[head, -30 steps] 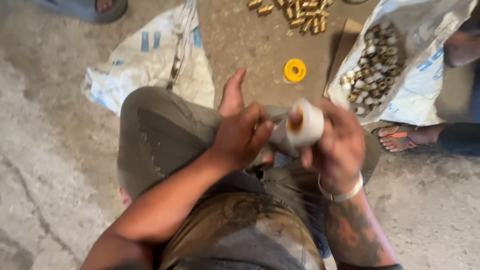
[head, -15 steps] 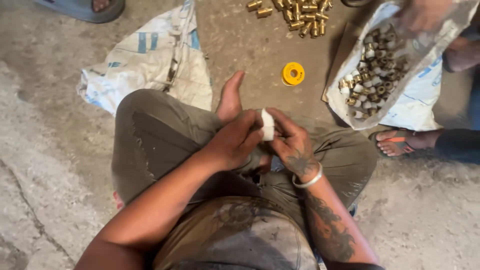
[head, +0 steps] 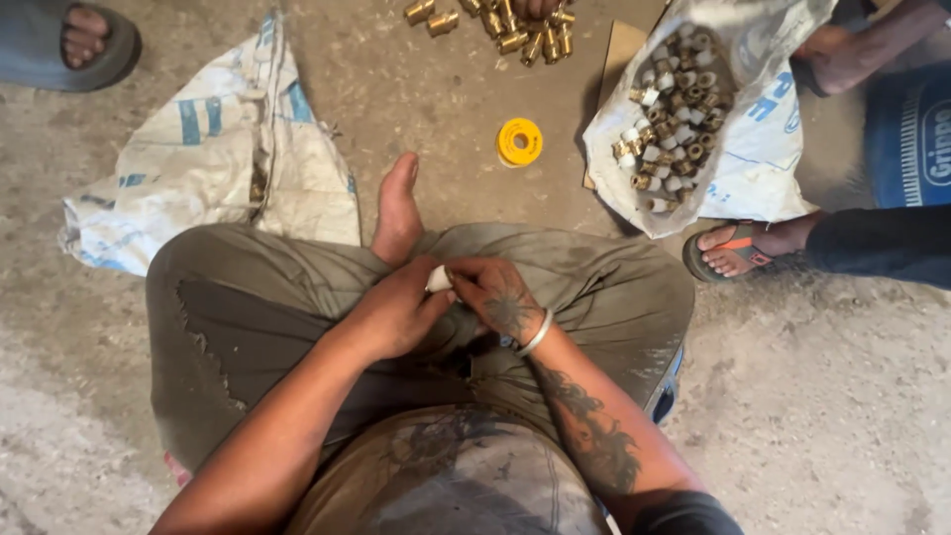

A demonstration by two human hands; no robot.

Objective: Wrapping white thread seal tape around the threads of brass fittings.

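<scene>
Gripping one white piece [head: 439, 278], two hands [head: 396, 315] [head: 497, 297]

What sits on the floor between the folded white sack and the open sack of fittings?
In the head view, a yellow round tape spool lies on bare concrete between them.

Single head-worn view, looking steeply down from close above the seated wearer's lap and crossed legs, top of frame facing outward over the concrete floor [head: 119, 416] toward a yellow tape roll [head: 519, 142] and open sack [head: 753, 149]; no second view.
</scene>
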